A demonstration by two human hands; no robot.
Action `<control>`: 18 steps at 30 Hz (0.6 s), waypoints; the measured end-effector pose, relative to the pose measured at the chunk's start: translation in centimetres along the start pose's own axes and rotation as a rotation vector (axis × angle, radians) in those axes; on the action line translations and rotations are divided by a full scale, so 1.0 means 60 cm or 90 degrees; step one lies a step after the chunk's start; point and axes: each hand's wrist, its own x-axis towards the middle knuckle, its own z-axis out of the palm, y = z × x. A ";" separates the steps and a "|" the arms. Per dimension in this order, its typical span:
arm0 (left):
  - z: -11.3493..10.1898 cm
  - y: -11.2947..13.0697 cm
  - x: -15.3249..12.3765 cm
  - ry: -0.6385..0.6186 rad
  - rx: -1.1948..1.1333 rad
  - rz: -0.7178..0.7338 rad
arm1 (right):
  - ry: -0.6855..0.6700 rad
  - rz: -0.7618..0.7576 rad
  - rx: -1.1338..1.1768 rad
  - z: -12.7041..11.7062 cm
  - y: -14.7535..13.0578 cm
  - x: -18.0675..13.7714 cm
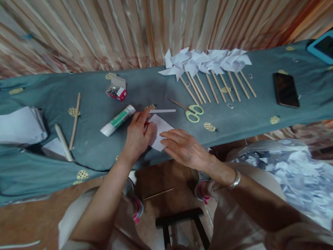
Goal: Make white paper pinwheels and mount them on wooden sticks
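Observation:
A small white square of paper (pixel 159 127) is between my hands at the near side of the cloth-covered table. My left hand (pixel 138 134) has its bent fingers and thumb on the left edge of the paper. My right hand (pixel 186 148) is closed at the paper's lower right edge, with its thumb partly hidden. A narrow white paper strip (pixel 164 110) lies just beyond the paper, by my left fingertips. Scissors with light green handles (pixel 192 112) rest to the right. Left of my left hand lies a white and green glue stick (pixel 118 120).
White paper pinwheels (pixel 207 61) on wooden sticks line the back right. A phone (pixel 285 89) and a blue-framed device (pixel 331 46) lie farther right. Leftward are an open small box (pixel 116 88), a wooden stick (pixel 75 121), a white pen-like tool (pixel 63 142) and stacked paper (pixel 13 128).

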 end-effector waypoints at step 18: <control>-0.017 0.005 -0.068 0.019 0.000 0.045 | 0.089 0.223 0.218 0.005 0.044 0.047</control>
